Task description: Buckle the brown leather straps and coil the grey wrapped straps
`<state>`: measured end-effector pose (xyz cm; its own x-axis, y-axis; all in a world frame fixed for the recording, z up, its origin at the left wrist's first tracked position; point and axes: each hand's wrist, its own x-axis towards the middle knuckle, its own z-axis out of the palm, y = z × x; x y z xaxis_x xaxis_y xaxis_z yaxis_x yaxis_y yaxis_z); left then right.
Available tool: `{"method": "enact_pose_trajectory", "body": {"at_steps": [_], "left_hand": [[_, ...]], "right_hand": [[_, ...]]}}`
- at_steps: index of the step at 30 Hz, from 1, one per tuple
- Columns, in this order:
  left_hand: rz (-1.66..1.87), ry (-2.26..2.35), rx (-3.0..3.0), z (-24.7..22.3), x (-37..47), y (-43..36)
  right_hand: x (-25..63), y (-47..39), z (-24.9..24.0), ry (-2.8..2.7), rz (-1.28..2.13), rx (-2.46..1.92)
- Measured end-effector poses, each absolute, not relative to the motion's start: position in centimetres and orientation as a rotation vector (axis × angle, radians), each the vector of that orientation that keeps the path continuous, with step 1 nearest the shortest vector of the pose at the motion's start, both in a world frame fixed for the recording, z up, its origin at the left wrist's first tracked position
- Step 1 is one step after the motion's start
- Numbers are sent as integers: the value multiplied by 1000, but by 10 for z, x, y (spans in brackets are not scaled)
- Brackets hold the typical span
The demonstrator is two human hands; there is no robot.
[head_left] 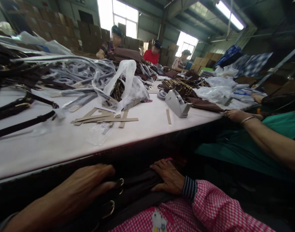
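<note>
A dark brown, leather-like piece (137, 187) with gold-coloured buckles (110, 208) lies across my lap, over a pink checked garment (178, 209). My left hand (89, 182) curls over its left end, beside the buckles, with fingers and thumb bent round the dark edge. Farther right, my right hand (169, 176) rests flat on the piece, fingers stretched out and slightly spread. Both hands are below the table's front edge. Deep shadow hides much of the piece's outline, so I cannot tell its full shape.
On the white table (53, 148) are cardboard strips (106, 118), a plastic bag (128, 87), a tape dispenser (177, 104), dark buckled straps (24, 120) and wrapped straps. At right, a co-worker's hand (236, 116) grips brown material (205, 104). Other people stand across the table.
</note>
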<state>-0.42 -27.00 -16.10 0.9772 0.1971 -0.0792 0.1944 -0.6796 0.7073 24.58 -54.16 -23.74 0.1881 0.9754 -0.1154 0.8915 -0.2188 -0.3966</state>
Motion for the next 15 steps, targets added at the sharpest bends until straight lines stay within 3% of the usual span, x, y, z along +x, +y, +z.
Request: {"method": "enact_pose_trajectory", "body": {"at_steps": [3, 6, 15], "left_hand": [[-36, 183, 2398, -188, 51, -299], [-313, 95, 2352, -211, 82, -329], [-566, -5, 2420, -206, 56, -389]], "right_hand": [[246, -531, -237, -1851, 462, -2283], [243, -537, -231, -1927, 472, -2314], [220, -612, -201, -1856, 778, -2308]]}}
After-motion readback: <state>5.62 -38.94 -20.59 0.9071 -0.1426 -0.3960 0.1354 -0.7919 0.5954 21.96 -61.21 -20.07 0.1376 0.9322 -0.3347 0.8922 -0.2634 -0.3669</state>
